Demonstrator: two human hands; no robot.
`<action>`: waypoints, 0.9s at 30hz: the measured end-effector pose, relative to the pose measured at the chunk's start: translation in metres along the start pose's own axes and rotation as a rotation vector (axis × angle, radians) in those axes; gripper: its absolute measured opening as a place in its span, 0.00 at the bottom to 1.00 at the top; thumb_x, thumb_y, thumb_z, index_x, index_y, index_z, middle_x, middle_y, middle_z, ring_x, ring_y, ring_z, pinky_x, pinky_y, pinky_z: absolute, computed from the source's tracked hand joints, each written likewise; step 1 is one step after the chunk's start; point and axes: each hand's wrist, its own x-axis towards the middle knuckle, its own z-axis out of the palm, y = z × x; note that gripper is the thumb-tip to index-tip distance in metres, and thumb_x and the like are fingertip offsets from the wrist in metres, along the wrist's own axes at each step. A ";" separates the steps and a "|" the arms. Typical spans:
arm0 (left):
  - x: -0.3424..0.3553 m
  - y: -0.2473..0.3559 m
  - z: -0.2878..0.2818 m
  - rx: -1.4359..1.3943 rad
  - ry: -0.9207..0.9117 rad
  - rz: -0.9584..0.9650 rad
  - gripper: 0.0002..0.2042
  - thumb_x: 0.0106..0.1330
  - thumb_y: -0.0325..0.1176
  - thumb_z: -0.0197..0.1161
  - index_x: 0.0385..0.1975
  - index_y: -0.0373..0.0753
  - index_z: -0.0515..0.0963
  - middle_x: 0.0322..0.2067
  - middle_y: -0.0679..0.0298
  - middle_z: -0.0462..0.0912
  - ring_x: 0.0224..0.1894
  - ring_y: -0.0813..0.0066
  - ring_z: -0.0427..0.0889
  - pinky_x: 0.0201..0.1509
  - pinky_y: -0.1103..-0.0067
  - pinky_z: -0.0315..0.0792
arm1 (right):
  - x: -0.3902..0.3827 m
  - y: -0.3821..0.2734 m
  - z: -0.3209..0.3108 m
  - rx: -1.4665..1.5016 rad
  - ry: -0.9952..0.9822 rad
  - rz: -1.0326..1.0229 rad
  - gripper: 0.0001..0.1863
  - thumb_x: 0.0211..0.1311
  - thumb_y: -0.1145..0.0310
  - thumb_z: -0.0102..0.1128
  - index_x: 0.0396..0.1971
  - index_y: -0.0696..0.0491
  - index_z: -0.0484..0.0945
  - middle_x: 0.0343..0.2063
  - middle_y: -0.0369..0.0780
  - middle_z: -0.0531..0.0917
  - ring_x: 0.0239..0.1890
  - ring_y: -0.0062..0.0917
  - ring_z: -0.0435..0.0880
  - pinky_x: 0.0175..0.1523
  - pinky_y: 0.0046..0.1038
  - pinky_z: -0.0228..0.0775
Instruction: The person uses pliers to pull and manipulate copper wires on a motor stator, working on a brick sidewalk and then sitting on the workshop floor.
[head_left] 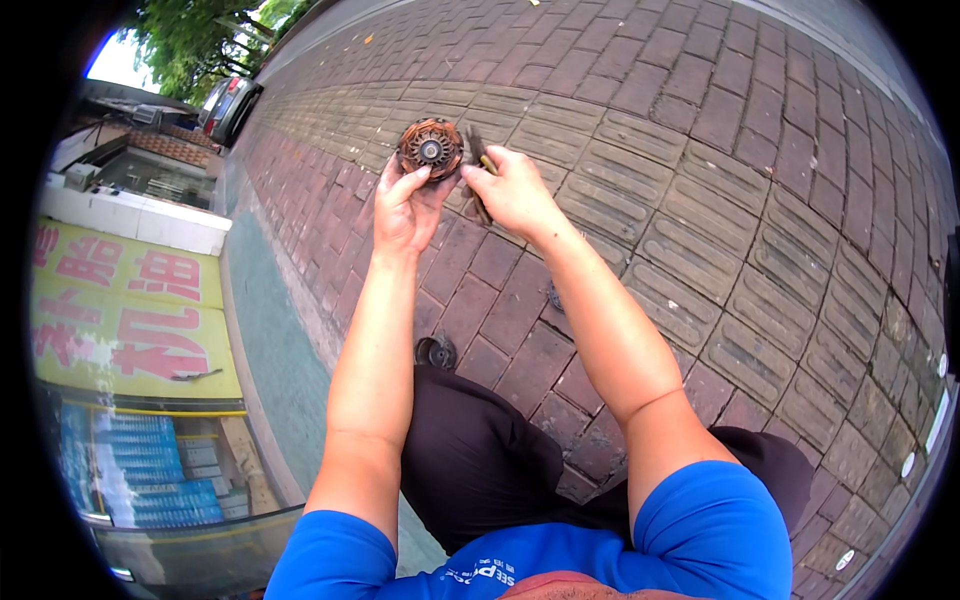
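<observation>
Out in front of me, my left hand [405, 205] is wrapped round the underside of a round copper-wound motor armature [430, 148]. Its slotted face and dark centre hub point up toward me, and my thumb lies at the near rim. Just right of it, my right hand [512, 192] is closed round a narrow dark brush-like tool [476, 150] with a bit of yellow by the fingers. The tool's exact kind is hard to make out. It stands close beside the armature; whether they touch I cannot tell. My fingers hide part of both things.
Reddish paving bricks [530, 370] and a yellowish ribbed paving strip [640, 170] spread below my hands. A dark shoe [436, 352] shows by my knee. To the left stand a yellow sign board [130, 300] and a glass case [150, 465] with blue boxes. A parked car [230, 108] is farther off.
</observation>
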 end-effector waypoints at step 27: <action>-0.003 0.001 0.013 0.089 -0.115 -0.014 0.27 0.58 0.19 0.57 0.61 0.32 0.66 0.58 0.49 0.74 0.61 0.54 0.74 0.64 0.58 0.72 | 0.005 0.005 0.003 0.190 0.063 0.126 0.20 0.63 0.59 0.65 0.40 0.62 0.77 0.24 0.42 0.83 0.20 0.24 0.83 0.22 0.28 0.75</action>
